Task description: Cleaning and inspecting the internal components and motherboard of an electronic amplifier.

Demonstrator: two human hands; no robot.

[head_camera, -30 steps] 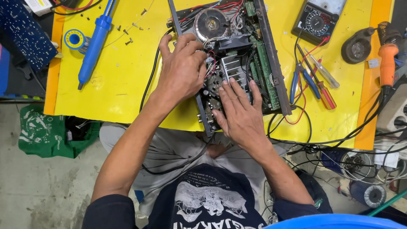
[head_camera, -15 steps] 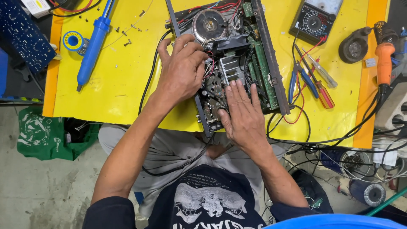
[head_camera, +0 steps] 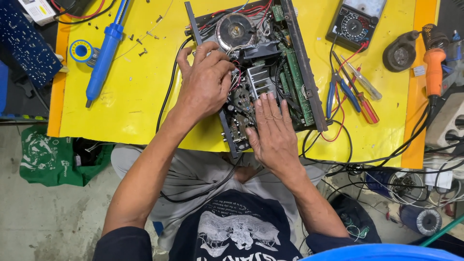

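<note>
On the yellow desk [head_camera: 145, 111] we rest our left hand [head_camera: 205, 87], fingers curled among the red wires [head_camera: 238, 77] of the open amplifier chassis [head_camera: 295, 77], while at 5 o'clock of it our right hand [head_camera: 273, 135] lies flat, fingers together, on its circuit board [head_camera: 239, 121].

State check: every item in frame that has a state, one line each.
Amplifier chassis: cover off, boards exposed.
Left hand: fingers curled among the wires, grip unclear.
Right hand: flat, palm down on the circuit board.
Multimeter: lying face up, leads attached.
Blue solder sucker: lying idle on the table.
Pliers: lying idle.
</note>
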